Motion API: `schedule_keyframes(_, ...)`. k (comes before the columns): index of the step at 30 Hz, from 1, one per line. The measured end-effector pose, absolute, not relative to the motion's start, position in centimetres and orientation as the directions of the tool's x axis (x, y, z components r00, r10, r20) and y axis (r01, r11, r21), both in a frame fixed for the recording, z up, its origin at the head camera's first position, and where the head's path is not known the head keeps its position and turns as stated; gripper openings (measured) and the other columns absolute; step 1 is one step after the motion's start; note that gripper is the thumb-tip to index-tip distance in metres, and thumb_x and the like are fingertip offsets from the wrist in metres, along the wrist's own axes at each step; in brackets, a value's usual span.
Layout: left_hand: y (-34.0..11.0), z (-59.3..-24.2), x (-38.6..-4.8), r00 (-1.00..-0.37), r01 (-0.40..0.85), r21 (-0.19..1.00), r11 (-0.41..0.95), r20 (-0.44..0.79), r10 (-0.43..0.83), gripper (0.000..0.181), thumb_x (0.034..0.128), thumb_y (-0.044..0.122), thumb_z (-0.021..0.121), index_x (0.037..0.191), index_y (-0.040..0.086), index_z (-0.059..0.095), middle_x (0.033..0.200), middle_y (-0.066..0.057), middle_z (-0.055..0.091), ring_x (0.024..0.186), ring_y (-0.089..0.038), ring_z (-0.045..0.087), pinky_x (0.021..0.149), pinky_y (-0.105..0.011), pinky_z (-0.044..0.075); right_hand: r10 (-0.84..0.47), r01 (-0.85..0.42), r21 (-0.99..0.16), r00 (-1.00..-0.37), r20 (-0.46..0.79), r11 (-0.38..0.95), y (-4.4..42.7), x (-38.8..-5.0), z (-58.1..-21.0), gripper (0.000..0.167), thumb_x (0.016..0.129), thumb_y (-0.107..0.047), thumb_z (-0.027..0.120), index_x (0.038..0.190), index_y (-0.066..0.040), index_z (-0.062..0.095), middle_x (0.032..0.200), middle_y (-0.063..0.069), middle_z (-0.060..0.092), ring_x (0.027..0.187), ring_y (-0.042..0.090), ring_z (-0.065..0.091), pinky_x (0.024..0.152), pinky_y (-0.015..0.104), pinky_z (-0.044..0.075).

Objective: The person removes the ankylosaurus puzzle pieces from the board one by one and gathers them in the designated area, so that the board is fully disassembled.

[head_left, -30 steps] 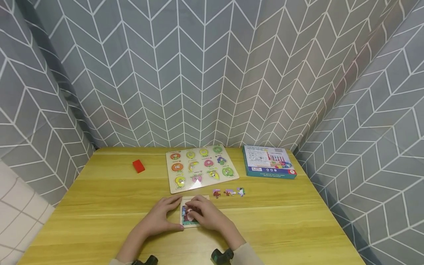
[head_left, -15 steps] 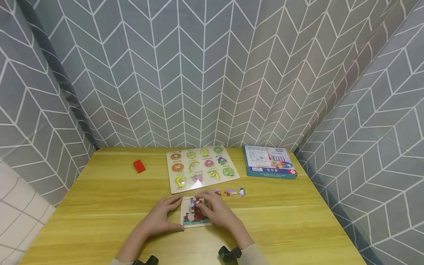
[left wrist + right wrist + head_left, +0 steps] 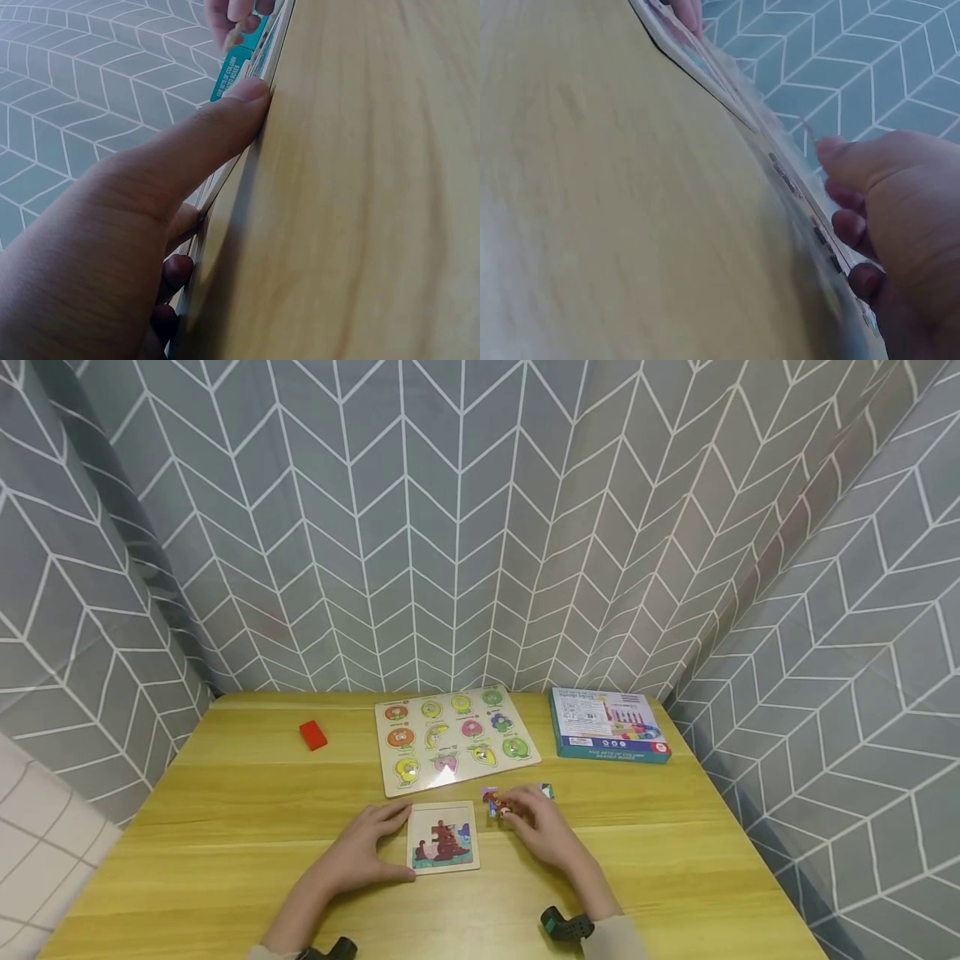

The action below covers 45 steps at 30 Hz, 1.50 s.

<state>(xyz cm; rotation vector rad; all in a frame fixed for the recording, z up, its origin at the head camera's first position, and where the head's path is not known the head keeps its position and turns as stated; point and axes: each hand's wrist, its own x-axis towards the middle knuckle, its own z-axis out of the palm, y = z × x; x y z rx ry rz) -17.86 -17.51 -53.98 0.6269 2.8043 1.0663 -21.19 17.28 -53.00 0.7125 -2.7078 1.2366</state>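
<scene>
The wooden counter (image 3: 637, 868) carries a fruit board (image 3: 459, 742), a red block (image 3: 313, 735) left of it, a box (image 3: 609, 725) right, and nearer the person, a puzzle (image 3: 448, 847) and loose pieces (image 3: 547, 791).

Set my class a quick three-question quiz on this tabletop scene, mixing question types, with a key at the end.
1. Multiple choice: what does the left hand touch?
A) the red block
B) the puzzle frame
C) the cardboard box

2. True or false: the right hand holds a puzzle piece.

3. Count: how many rows of pictures does the fruit board have?

Key: 1. B; 2. true; 3. three
</scene>
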Motion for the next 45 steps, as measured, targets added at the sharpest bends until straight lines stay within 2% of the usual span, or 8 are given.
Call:
schedule_keyframes(8, -17.6, -54.0, -17.8, -0.914, 0.341, 0.658, 0.672, 0.065, 0.400, 0.109, 0.0731, 0.063, 0.091, 0.158, 0.008, 0.051, 0.167, -0.008, 0.043, 0.152, -0.048, 0.034, 0.120, -0.070, 0.031, -0.462, -0.476, -0.648, -0.862, 0.209, 0.594, 17.3, -21.2, -53.5, 0.021, 0.103, -0.018, 0.071, 0.123, -0.015, 0.076, 0.115, -0.006, 0.064, 0.101, 0.013, 0.055, 0.087, 0.030, 0.052)
schedule_keyframes(18, -17.5, -53.9, -17.7, -0.915, 0.346, 0.653, 0.674, 0.074, 0.397, 0.108, 0.0724, 0.061, 0.092, 0.157, 0.007, 0.052, 0.166, -0.009, 0.045, 0.150, -0.046, 0.038, 0.119, -0.069, 0.034, -0.468, -0.494, -0.622, -0.855, 0.222, 0.607, 17.2, -21.2, -53.9, 0.022, 0.103, -0.016, 0.071, 0.125, -0.014, 0.076, 0.116, -0.005, 0.062, 0.100, 0.012, 0.053, 0.087, 0.031, 0.052)
schedule_keyframes(23, -17.5, -53.8, -17.6, -0.917, 0.333, 0.656, 0.677, 0.060, 0.394, 0.108, 0.0724, 0.062, 0.091, 0.157, 0.008, 0.052, 0.167, -0.008, 0.043, 0.152, -0.049, 0.034, 0.120, -0.071, 0.029, -0.482, -0.510, -0.614, -0.846, 0.229, 0.603, 17.3, -21.2, -53.9, 0.022, 0.103, -0.016, 0.071, 0.124, -0.014, 0.077, 0.115, -0.005, 0.062, 0.098, 0.012, 0.052, 0.085, 0.031, 0.051)
schedule_keyframes(28, -17.5, -53.8, -17.7, -0.918, 0.326, 0.658, 0.678, 0.049, 0.394, 0.108, 0.0725, 0.062, 0.091, 0.157, 0.008, 0.052, 0.168, -0.008, 0.042, 0.153, -0.052, 0.030, 0.121, -0.073, 0.026, -0.482, -0.504, -0.616, -0.848, 0.220, 0.606, 17.4, -21.2, -53.9, 0.023, 0.103, -0.016, 0.071, 0.125, -0.014, 0.077, 0.119, -0.004, 0.063, 0.106, 0.015, 0.055, 0.090, 0.035, 0.052)
schedule_keyframes(34, -17.4, -53.9, -17.7, -0.917, 0.328, 0.661, 0.675, 0.050, 0.396, 0.108, 0.0725, 0.062, 0.091, 0.157, 0.008, 0.052, 0.168, -0.008, 0.043, 0.153, -0.052, 0.030, 0.121, -0.073, 0.026, -0.477, -0.491, -0.632, -0.853, 0.211, 0.600, 17.4, -21.2, -54.0, 0.025, 0.103, -0.017, 0.071, 0.127, -0.015, 0.076, 0.122, -0.002, 0.064, 0.123, 0.024, 0.058, 0.102, 0.045, 0.053)
schedule_keyframes(40, -17.4, -53.8, -17.6, -0.917, 0.333, 0.656, 0.677, 0.059, 0.394, 0.108, 0.0722, 0.061, 0.092, 0.157, 0.007, 0.053, 0.167, -0.009, 0.044, 0.152, -0.052, 0.032, 0.121, -0.074, 0.026, -0.464, -0.460, -0.666, -0.866, 0.189, 0.587, 17.5, -21.2, -54.0, 0.027, 0.103, -0.019, 0.071, 0.129, -0.017, 0.075, 0.125, 0.000, 0.065, 0.138, 0.033, 0.053, 0.110, 0.056, 0.049)
schedule_keyframes(43, -17.4, -53.8, -17.6, -0.917, 0.336, 0.654, 0.678, 0.062, 0.395, 0.108, 0.0721, 0.060, 0.092, 0.157, 0.006, 0.052, 0.167, -0.010, 0.044, 0.152, -0.053, 0.032, 0.120, -0.074, 0.027, -0.440, -0.426, -0.687, -0.882, 0.171, 0.588, 17.4, -21.1, -53.8, 0.028, 0.103, -0.022, 0.072, 0.130, -0.016, 0.074, 0.130, 0.004, 0.065, 0.136, 0.034, 0.055, 0.109, 0.056, 0.050)
schedule_keyframes(45, -17.3, -53.8, -17.6, -0.916, 0.339, 0.652, 0.678, 0.064, 0.396, 0.108, 0.0722, 0.061, 0.092, 0.157, 0.006, 0.052, 0.167, -0.010, 0.044, 0.151, -0.052, 0.033, 0.120, -0.074, 0.027, -0.413, -0.410, -0.692, -0.894, 0.175, 0.595, 17.2, -21.0, -53.5, 0.029, 0.103, -0.024, 0.072, 0.130, -0.015, 0.074, 0.130, 0.004, 0.066, 0.129, 0.031, 0.059, 0.106, 0.052, 0.053)
